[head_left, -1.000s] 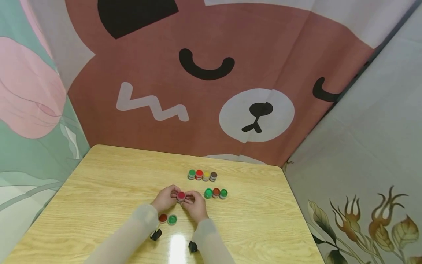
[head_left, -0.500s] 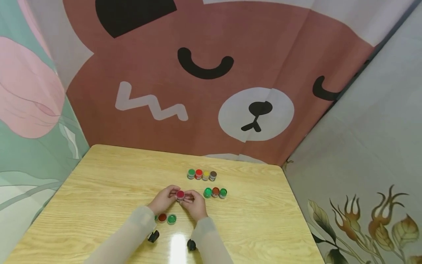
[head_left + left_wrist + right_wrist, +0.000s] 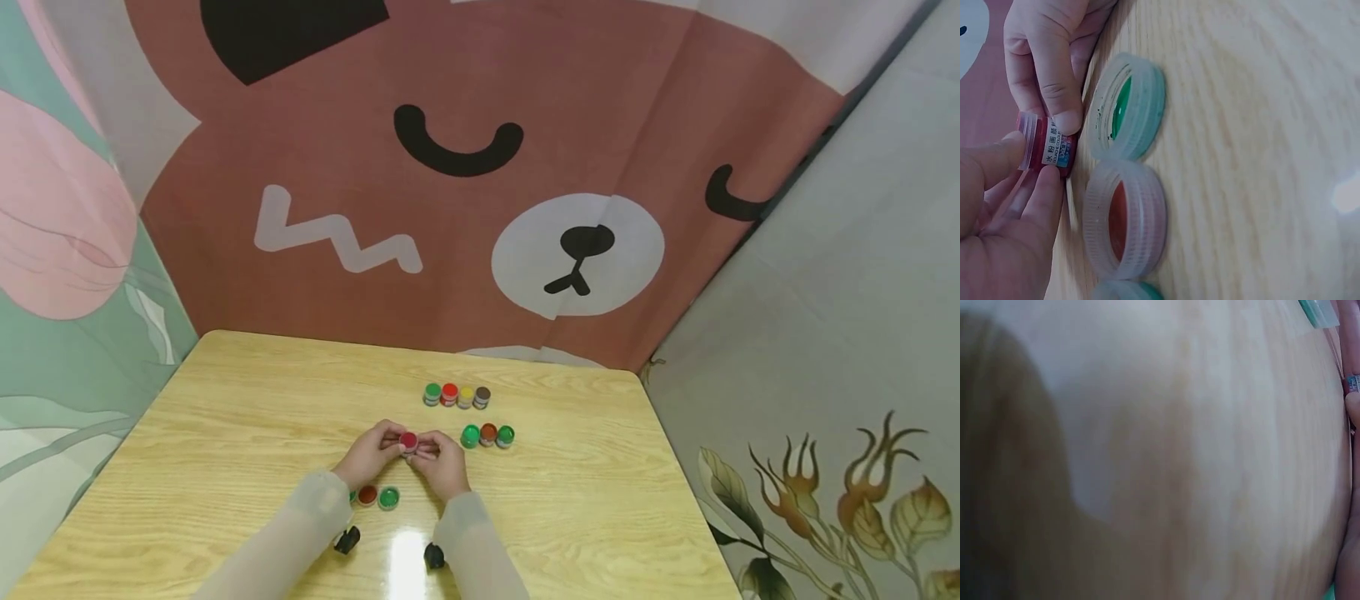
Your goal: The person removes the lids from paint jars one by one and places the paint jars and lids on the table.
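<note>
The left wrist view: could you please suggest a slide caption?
Left hand and right hand grip a red paint jar beside translucent caps.

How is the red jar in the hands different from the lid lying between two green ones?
The red jar is held up by the left hand and right hand, but the lid lies on the table. The red jar is pinkish red; the lid is brownish red inside. The red jar has a printed label, while none shows on the lid. Both are round.
</note>
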A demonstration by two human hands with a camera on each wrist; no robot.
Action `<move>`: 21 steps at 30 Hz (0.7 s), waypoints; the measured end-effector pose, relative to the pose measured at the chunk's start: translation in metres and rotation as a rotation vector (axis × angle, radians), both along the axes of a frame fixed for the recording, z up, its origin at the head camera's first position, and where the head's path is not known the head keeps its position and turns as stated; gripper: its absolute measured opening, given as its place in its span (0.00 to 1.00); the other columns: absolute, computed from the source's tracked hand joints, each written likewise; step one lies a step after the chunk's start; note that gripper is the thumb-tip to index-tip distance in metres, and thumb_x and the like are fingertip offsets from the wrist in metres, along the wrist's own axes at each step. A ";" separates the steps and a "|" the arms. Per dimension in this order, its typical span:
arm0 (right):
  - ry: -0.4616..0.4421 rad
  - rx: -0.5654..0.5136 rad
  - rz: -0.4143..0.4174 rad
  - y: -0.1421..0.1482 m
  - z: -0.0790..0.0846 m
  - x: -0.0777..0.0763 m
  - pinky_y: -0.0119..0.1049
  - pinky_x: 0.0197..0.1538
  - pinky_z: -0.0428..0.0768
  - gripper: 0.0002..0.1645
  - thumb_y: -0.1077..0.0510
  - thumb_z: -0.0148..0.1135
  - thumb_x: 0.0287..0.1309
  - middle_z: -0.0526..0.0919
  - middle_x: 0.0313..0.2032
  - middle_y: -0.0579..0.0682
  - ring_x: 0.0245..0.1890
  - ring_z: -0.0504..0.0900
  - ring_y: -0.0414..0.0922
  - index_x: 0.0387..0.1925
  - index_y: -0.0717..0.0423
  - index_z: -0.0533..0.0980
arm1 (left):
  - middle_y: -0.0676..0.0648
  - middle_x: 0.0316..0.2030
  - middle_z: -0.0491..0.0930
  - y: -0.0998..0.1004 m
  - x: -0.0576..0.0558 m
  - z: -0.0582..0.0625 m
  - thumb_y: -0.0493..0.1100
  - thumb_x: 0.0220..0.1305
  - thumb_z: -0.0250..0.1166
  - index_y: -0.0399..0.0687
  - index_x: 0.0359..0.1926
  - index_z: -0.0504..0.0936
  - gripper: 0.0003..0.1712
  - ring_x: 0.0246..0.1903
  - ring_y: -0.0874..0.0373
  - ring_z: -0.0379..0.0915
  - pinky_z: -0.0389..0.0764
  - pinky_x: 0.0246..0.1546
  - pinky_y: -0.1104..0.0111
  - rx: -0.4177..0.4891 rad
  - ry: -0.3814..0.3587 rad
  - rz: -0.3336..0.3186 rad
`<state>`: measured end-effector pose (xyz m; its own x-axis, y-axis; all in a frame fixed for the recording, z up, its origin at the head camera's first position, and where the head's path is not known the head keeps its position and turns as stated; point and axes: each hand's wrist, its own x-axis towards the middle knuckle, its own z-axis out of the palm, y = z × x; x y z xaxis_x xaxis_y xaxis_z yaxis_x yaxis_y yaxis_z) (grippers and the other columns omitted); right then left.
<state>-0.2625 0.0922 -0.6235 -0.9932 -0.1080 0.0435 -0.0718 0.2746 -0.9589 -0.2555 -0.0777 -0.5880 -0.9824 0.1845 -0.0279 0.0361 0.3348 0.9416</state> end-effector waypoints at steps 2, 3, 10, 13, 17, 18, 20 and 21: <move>-0.005 -0.006 0.003 0.000 0.001 0.000 0.28 0.44 0.85 0.16 0.71 0.75 0.51 0.83 0.37 0.48 0.39 0.84 0.38 0.43 0.60 0.83 | 0.39 0.48 0.82 0.000 0.001 0.000 0.31 0.69 0.64 0.35 0.51 0.77 0.11 0.52 0.42 0.80 0.83 0.53 0.56 0.005 -0.006 0.013; -0.009 -0.008 0.003 0.000 0.002 0.000 0.28 0.45 0.85 0.16 0.71 0.75 0.51 0.83 0.37 0.48 0.39 0.84 0.38 0.43 0.61 0.83 | 0.40 0.47 0.83 0.000 0.001 0.000 0.31 0.68 0.65 0.35 0.49 0.77 0.11 0.52 0.42 0.80 0.83 0.53 0.57 0.006 -0.006 0.023; 0.022 -0.003 0.008 0.000 0.002 0.000 0.27 0.45 0.85 0.16 0.72 0.74 0.51 0.84 0.37 0.49 0.39 0.83 0.38 0.43 0.62 0.83 | 0.40 0.45 0.84 -0.001 -0.003 -0.001 0.30 0.67 0.65 0.36 0.46 0.77 0.08 0.50 0.43 0.82 0.85 0.50 0.60 -0.014 0.011 0.023; 0.012 -0.002 0.004 0.001 0.001 0.000 0.27 0.45 0.85 0.17 0.72 0.74 0.51 0.83 0.37 0.48 0.40 0.83 0.38 0.44 0.62 0.83 | 0.37 0.46 0.83 -0.003 -0.004 0.000 0.28 0.67 0.63 0.34 0.49 0.77 0.10 0.50 0.42 0.81 0.85 0.50 0.60 0.004 0.008 0.003; 0.008 0.009 0.003 0.001 0.000 0.000 0.28 0.44 0.85 0.17 0.72 0.74 0.52 0.83 0.37 0.47 0.39 0.83 0.39 0.44 0.61 0.83 | 0.36 0.49 0.83 -0.005 -0.003 0.001 0.27 0.69 0.60 0.34 0.55 0.78 0.15 0.51 0.42 0.81 0.83 0.52 0.57 0.002 0.022 -0.032; 0.009 0.013 0.003 0.001 -0.001 0.000 0.28 0.44 0.85 0.17 0.72 0.74 0.52 0.83 0.37 0.47 0.39 0.83 0.39 0.44 0.61 0.83 | 0.37 0.49 0.83 -0.006 -0.003 0.001 0.27 0.69 0.60 0.34 0.55 0.79 0.15 0.51 0.42 0.80 0.83 0.53 0.56 -0.002 0.021 -0.035; 0.014 0.015 0.005 0.001 -0.002 0.000 0.28 0.44 0.85 0.17 0.72 0.74 0.52 0.83 0.37 0.47 0.39 0.83 0.39 0.44 0.61 0.83 | 0.38 0.49 0.83 -0.006 -0.003 0.002 0.27 0.69 0.60 0.35 0.55 0.80 0.15 0.50 0.44 0.80 0.82 0.54 0.55 -0.009 0.017 -0.031; 0.017 0.015 0.005 0.001 -0.003 0.000 0.28 0.44 0.85 0.17 0.71 0.74 0.52 0.83 0.37 0.46 0.39 0.83 0.38 0.44 0.60 0.83 | 0.39 0.48 0.84 -0.006 -0.002 0.002 0.27 0.69 0.60 0.35 0.55 0.80 0.15 0.50 0.44 0.81 0.82 0.54 0.54 -0.008 0.015 -0.029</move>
